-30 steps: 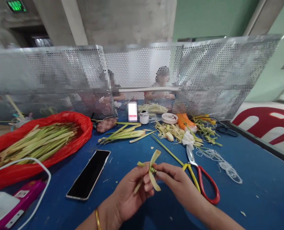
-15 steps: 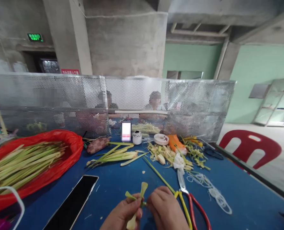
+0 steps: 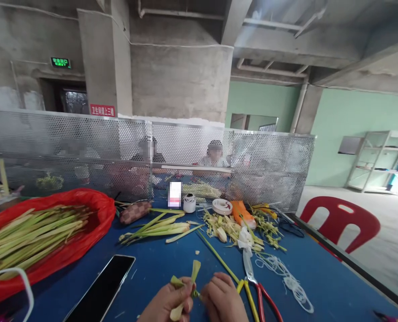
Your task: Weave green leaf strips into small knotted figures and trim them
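Note:
My left hand (image 3: 168,304) and my right hand (image 3: 223,299) meet at the bottom edge of the head view, over a blue table (image 3: 323,277). Both are closed on a small folded piece of yellow-green leaf strips (image 3: 188,288), whose ends stick up and down between the fingers. Red-handled scissors (image 3: 256,281) lie just right of my right hand. A black phone (image 3: 103,288) lies face up to the left of my left hand.
A red plastic bag (image 3: 94,223) of green leaf strips fills the left side. Loose cut stalks (image 3: 158,226), leaf trimmings (image 3: 227,226) and white string (image 3: 286,277) lie further back. A perforated metal screen (image 3: 185,147) fences the table, with people seated behind it. A red chair (image 3: 340,221) stands at right.
The camera has tilted upward, so my hands and the leaf piece have slid to the bottom edge. The hands stay pinched together on the piece.

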Motion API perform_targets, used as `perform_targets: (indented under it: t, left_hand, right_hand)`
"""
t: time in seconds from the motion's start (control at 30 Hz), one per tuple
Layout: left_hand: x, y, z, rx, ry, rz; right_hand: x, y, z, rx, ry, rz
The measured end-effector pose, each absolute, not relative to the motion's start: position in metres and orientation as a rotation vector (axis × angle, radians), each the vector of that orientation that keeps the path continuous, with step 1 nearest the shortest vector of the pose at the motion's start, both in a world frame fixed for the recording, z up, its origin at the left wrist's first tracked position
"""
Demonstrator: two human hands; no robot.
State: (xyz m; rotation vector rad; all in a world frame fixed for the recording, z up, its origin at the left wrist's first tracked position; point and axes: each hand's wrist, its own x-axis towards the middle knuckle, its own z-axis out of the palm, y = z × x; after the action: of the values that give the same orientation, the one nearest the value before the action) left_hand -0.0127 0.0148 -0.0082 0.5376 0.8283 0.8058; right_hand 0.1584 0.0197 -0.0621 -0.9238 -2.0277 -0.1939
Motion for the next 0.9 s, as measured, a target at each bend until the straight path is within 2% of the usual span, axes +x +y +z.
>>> perform_targets:
  t: [0.1,0.17,0.33,0.43,0.6,0.7,0.8,0.9]
  left_hand:
    - [-0.011,0.017,-0.013,0.601,0.779,0.815]
    - [-0.008,0.016,-0.014,0.614,0.756,0.816]
    - [-0.001,0.01,-0.001,0.61,0.709,0.777]
    - [0.001,0.01,0.0,0.58,0.74,0.748]
    - [0.004,0.016,-0.02,0.632,0.761,0.8]
    - [0.008,0.012,-0.022,0.706,0.785,0.859]
    - [0.011,0.004,-0.013,0.725,0.796,0.843]
    - [0.009,0.0,-0.006,0.596,0.768,0.823]
  right_hand:
    - [0.158,0.014,-0.056,-0.974,-1.919,0.414]
    - [0.154,0.011,-0.052,-1.016,-1.783,0.698]
    - [0.149,0.004,-0.04,-1.034,-1.531,1.015]
    - [0.152,0.003,-0.039,-1.036,-1.539,0.998]
    - [0.153,0.004,-0.051,-1.19,-1.736,0.361]
    - [0.15,-0.002,-0.05,-1.212,-1.731,0.216]
    - [0.149,-0.011,-0.038,-1.269,-1.646,0.356]
    - [0.15,-0.014,-0.022,-1.253,-1.55,0.789]
